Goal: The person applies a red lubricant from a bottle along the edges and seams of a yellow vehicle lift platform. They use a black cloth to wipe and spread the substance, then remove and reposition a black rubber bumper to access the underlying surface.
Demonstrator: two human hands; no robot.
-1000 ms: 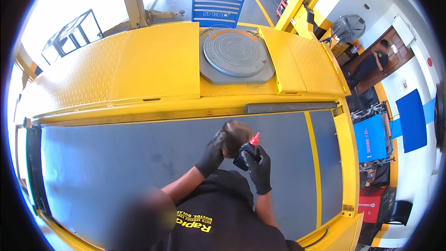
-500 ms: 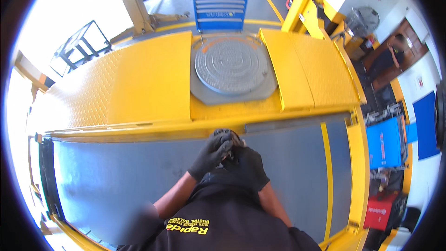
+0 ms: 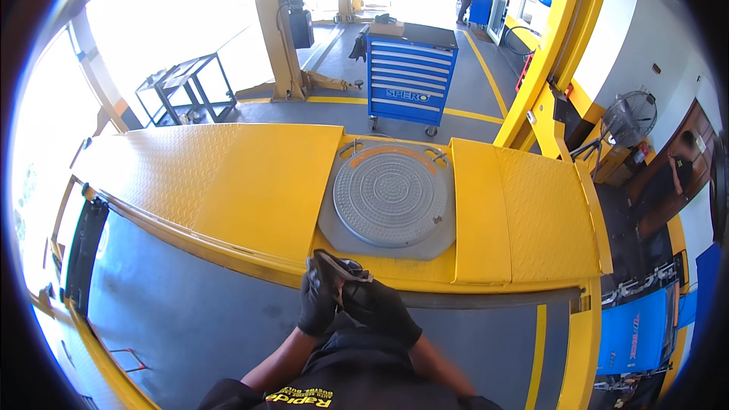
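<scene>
While the red nozzle seen earlier no longer shows, the left hand [image 3: 317, 302] curls around a dark piece [image 3: 345, 266] by the near edge of the yellow platform [image 3: 250, 182], the right hand [image 3: 377, 307] meeting it with fingers I cannot make out, so handling seems centred there.

A small dark thing [image 3: 342, 266] is being held between the gloved left hand [image 3: 317, 304] and the gloved right hand [image 3: 380, 311]. Just past them, a round gray plate [image 3: 389, 196] is being held up by a yellow platform [image 3: 266, 182]. Far off, a blue drawer chest [image 3: 410, 76] is being held up by little wheels [image 3: 431, 130]. On the near right, the floor [image 3: 478, 349] is being crossed by a yellow line [image 3: 538, 357].
</scene>
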